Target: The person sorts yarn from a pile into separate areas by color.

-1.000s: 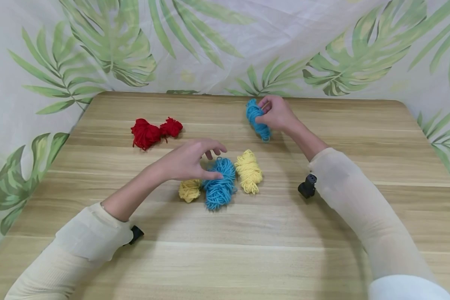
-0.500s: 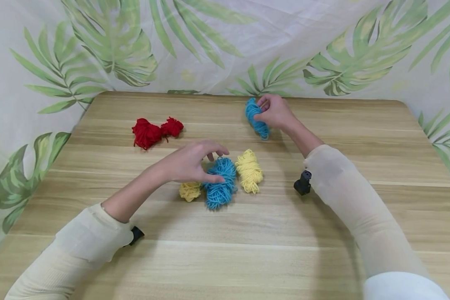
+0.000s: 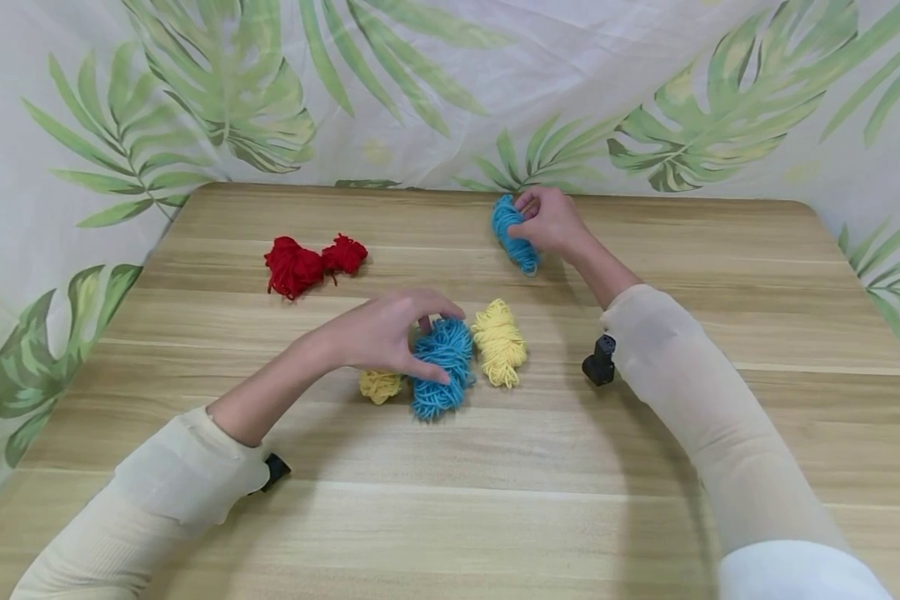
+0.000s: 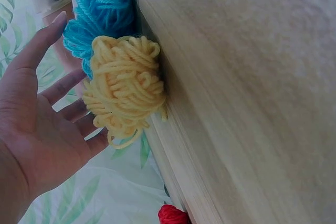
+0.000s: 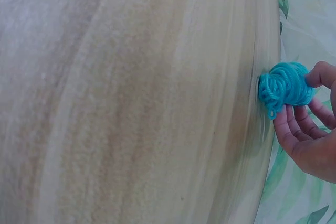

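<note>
Near the table's back edge, my right hand (image 3: 555,223) pinches a small blue yarn skein (image 3: 506,221). The right wrist view shows the thumb on top of that skein (image 5: 287,83) and the fingers beneath it. My left hand (image 3: 382,335) is spread around a larger blue yarn skein (image 3: 439,402) at the middle of the table, thumb on its near side and fingers along its far side. Partly under this hand sits a small yellow yarn bundle (image 3: 380,387), which fills the front of the left wrist view. Right beside the large blue skein lies a pale yellow skein (image 3: 499,343).
Two red yarn bundles, one larger (image 3: 293,268) and one smaller (image 3: 344,254), lie side by side at the back left of the wooden table (image 3: 450,525). Behind the table hangs a leaf-patterned cloth (image 3: 555,75).
My left hand has come down closer around the large blue skein, its fingertips shifting right and its thumb nearer. The right hand and its blue skein have moved slightly toward the back edge.
</note>
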Available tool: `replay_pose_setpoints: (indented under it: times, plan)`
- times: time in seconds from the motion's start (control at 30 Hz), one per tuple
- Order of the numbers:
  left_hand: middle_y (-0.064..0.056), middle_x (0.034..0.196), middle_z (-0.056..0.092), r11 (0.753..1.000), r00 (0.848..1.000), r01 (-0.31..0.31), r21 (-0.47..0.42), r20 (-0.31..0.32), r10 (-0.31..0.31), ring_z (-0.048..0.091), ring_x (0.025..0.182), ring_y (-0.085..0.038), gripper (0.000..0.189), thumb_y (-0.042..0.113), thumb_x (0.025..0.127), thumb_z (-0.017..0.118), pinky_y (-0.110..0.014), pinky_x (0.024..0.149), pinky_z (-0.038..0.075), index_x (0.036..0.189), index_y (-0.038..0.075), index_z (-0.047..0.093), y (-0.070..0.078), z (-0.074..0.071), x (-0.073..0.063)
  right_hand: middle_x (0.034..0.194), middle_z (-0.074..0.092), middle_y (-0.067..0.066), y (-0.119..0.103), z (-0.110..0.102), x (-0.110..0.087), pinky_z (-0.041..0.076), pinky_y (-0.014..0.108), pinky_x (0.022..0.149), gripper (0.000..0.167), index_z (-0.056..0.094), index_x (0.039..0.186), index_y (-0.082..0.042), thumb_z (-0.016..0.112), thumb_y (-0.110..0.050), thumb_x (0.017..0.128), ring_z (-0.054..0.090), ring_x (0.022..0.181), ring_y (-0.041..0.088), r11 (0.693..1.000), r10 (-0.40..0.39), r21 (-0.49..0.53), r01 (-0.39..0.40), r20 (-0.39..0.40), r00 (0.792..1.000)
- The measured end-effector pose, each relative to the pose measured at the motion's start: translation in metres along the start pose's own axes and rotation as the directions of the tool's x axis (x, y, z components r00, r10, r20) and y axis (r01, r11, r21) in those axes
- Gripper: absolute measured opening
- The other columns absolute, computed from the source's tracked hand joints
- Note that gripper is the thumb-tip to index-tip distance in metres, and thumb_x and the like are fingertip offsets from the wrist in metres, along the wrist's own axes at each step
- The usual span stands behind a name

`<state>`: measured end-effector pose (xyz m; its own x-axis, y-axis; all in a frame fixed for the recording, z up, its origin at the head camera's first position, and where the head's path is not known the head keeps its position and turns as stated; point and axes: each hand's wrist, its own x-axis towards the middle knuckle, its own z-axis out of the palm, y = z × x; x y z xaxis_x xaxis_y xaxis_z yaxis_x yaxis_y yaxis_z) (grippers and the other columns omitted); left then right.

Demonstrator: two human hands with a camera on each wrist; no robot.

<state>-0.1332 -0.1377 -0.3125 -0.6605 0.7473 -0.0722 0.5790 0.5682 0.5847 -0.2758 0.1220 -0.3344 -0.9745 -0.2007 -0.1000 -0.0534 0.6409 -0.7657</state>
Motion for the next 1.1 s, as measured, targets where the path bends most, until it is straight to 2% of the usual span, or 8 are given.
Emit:
replay_pose_setpoints:
  times: [0.37,0.6,0.9,1.1]
  plan:
    - [-0.011,0.134,0.064,1.000,0.998,0.026,-0.017,0.059,-0.025,0.064,0.103,-0.024,0.075,0.034,0.079,0.092,-0.039,0.091,0.057,0.139,0.001,0.060,0.0011,0.0019,0.0008,0.108,0.057,0.013,0.0045,0.0015,0.0033,0.047,0.034,0.084,0.033,0.060,0.119,0.002,0.073,-0.012,0.093,0.053,0.099,0.025,1.000,-0.005,-0.012,0.005,-0.005,1.000]
    - [-0.013,0.134,0.065,1.000,0.997,0.008,-0.024,0.074,-0.006,0.061,0.104,-0.025,0.071,0.029,0.080,0.092,-0.040,0.092,0.056,0.137,-0.001,0.061,-0.0016,0.0033,0.0036,0.109,0.061,0.015,0.0033,0.0028,0.0034,0.048,0.034,0.085,0.032,0.062,0.118,0.003,0.074,-0.011,0.092,0.056,0.100,0.027,1.000,-0.015,-0.028,0.014,-0.025,1.000]
    - [-0.014,0.135,0.065,1.000,0.996,-0.008,-0.003,0.091,0.008,0.058,0.126,-0.030,0.064,0.022,0.082,0.090,-0.047,0.107,0.049,0.134,-0.002,0.062,0.0004,0.0027,0.0065,0.109,0.062,0.016,0.0053,0.0017,0.0031,0.047,0.032,0.079,0.031,0.064,0.117,0.002,0.075,-0.014,0.092,0.057,0.099,0.027,0.999,-0.022,-0.025,0.021,-0.032,0.999]
    - [-0.014,0.133,0.066,1.000,0.996,0.000,-0.006,0.094,0.001,0.059,0.125,-0.030,0.059,0.018,0.083,0.089,-0.047,0.107,0.049,0.133,-0.002,0.063,-0.0006,0.0041,0.0078,0.111,0.061,0.017,0.0089,0.0014,0.0030,0.048,0.032,0.076,0.034,0.063,0.120,0.002,0.074,-0.018,0.095,0.057,0.097,0.025,1.000,-0.004,-0.015,0.003,-0.024,1.000]
